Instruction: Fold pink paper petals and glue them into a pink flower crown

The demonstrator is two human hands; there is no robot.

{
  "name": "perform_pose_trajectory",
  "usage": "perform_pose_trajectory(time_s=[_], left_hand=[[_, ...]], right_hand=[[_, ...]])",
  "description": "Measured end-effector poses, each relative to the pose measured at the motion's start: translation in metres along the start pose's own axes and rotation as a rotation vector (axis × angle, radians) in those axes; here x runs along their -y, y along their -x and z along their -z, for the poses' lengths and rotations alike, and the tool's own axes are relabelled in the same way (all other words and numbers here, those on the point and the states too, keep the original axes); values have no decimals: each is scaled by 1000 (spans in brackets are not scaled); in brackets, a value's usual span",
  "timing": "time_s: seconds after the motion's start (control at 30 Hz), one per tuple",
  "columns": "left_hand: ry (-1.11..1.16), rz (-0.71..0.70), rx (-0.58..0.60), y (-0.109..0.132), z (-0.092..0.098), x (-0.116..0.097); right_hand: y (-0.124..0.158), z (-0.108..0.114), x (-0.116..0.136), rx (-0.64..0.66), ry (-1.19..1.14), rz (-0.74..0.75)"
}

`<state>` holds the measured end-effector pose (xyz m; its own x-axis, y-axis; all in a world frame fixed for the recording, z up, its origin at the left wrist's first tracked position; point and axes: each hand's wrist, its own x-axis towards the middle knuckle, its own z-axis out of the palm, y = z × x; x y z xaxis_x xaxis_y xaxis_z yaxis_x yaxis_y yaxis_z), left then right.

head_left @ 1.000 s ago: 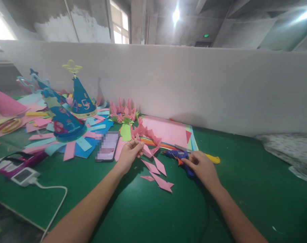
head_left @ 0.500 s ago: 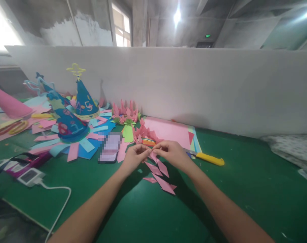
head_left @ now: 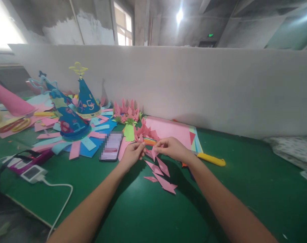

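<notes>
Both hands meet over the green table. My right hand [head_left: 171, 147] pinches a small pink folded paper piece [head_left: 153, 154] between thumb and forefinger. Beside it, my left hand [head_left: 131, 154] is closed in a pinch, its fingertips at the left side of the pink paper; its exact grip is partly hidden. Below the hands lie several pink folded paper pieces [head_left: 165, 184], flat and pointed. Just behind the fingers stands a cluster of pink folded points [head_left: 146, 130], with a bundle of coloured strips [head_left: 150, 142] in front of it.
A phone [head_left: 111, 146] lies left of my left hand. A yellow-handled cutter [head_left: 212, 159] rests to the right, by stacked paper sheets [head_left: 171, 130]. Decorated blue cone hats [head_left: 86, 99] and a pink spiky paper piece [head_left: 126, 111] stand behind. A cabled device [head_left: 33, 172] sits front left.
My hands have moved slightly apart, the left fingertips drawing left and the right hand lowering a little. More of the pink paper between them shows. The view has shifted slightly.
</notes>
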<state>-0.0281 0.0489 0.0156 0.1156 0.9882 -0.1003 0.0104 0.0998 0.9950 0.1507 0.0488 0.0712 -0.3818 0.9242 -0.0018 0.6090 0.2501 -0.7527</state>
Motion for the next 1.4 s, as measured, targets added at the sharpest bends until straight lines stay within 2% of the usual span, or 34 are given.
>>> perform_pose_trajectory(time_s=[0.17, 0.33, 0.43, 0.6, 0.7, 0.83, 0.9, 1.07, 1.4], left_hand=[[-182, 120, 101, -4, 3, 10], [-177, 218, 220, -1, 5, 13], [14, 285, 237, 0, 3, 11], [581, 330, 72, -4, -6, 12], [692, 337, 22, -7, -11, 17], [722, 324, 17, -7, -13, 21], [728, 315, 15, -7, -14, 21], [725, 282, -4, -6, -17, 21], [739, 239, -5, -7, -19, 26]], right_hand=[[-2, -5, -5, 36, -90, 8], [-10, 1, -9, -28, -133, -7], [-13, 8, -8, -53, -301, -23], [-12, 14, -4, -25, -470, -56], [-13, 13, -4, -71, -470, -35], [-22, 8, -7, -370, -376, 26], [-27, 4, -7, -454, -238, 26], [-28, -10, -3, -447, 111, 6], [-24, -24, 1, -466, 216, -5]])
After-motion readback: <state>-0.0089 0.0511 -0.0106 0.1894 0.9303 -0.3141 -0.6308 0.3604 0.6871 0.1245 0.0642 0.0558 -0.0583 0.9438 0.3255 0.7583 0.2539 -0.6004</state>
